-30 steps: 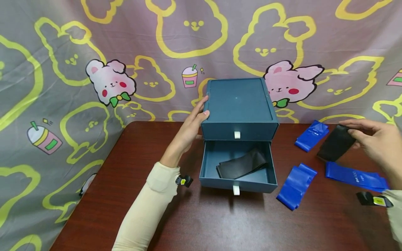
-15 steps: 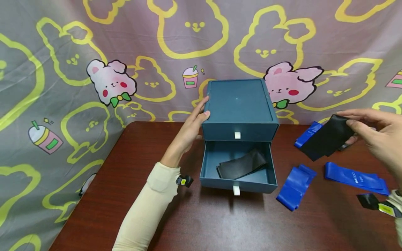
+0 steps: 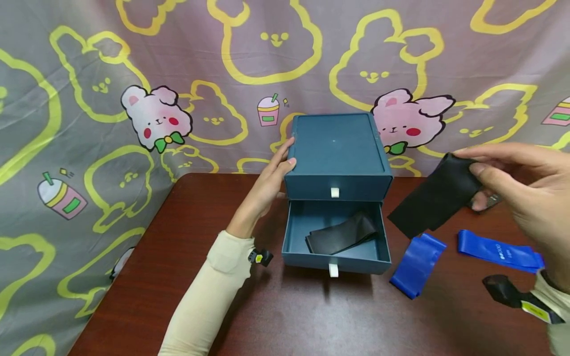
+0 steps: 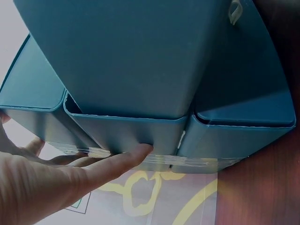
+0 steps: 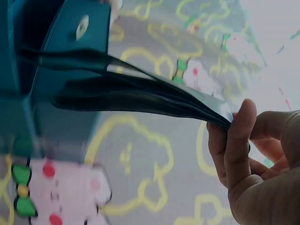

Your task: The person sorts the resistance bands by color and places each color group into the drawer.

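A dark blue two-drawer box (image 3: 338,146) stands against the cloth backdrop, its lower drawer (image 3: 291,237) pulled out. In that drawer lies a folded black resistance band (image 3: 343,235). My left hand (image 3: 267,185) rests against the box's left side. The left wrist view shows its thumb (image 4: 126,161) extended along the wall near the back. To the right of the drawer, my right hand (image 3: 530,183) pinches another folded black resistance band (image 3: 434,195) by one end, above the table. In the right wrist view, that band's layers (image 5: 140,98) spread apart toward the box.
Two folded blue resistance bands lie on the brown table (image 3: 213,296): one blue band (image 3: 417,267) right of the drawer, another blue band (image 3: 498,251) farther right. A small dark object (image 3: 490,201) is partly hidden under my right hand. A patterned cloth (image 3: 213,59) hangs behind.
My right hand has lifted the black band off the table and carried it left toward the drawer. The held band now covers the rear blue band. My left hand stays on the box.
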Demonstrator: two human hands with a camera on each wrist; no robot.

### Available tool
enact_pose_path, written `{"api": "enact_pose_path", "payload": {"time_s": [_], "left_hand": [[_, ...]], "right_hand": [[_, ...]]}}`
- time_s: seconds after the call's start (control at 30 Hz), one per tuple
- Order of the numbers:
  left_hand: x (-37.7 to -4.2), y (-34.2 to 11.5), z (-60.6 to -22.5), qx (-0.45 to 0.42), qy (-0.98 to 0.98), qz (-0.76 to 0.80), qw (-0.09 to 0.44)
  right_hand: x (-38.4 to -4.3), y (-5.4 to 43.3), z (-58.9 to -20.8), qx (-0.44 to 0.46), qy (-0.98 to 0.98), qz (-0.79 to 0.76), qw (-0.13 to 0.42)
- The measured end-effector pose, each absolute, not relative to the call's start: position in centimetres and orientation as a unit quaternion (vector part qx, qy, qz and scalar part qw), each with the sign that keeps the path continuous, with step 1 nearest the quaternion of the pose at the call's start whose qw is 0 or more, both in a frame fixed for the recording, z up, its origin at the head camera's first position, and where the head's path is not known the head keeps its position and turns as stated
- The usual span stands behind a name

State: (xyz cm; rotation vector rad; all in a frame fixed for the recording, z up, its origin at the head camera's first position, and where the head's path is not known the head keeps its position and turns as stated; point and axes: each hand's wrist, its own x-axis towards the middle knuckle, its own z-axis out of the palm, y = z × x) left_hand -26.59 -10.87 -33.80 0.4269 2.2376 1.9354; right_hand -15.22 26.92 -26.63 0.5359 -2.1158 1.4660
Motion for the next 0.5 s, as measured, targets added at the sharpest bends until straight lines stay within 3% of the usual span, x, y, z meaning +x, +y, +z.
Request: {"api": "enact_pose_path", "payload": {"time_s": [0.17, 0.5], "left_hand": [[-26.7, -10.9, -33.8, 0.144, 0.745, 0.647, 0.077], [-26.7, -10.9, -33.8, 0.145, 0.743, 0.649, 0.078]], "right_hand": [[-13.5, 22.9, -25.4, 0.134, -0.836, 0.474, 0.242], [-13.7, 16.0, -27.2, 0.213, -0.819, 0.504, 0.170]]}}
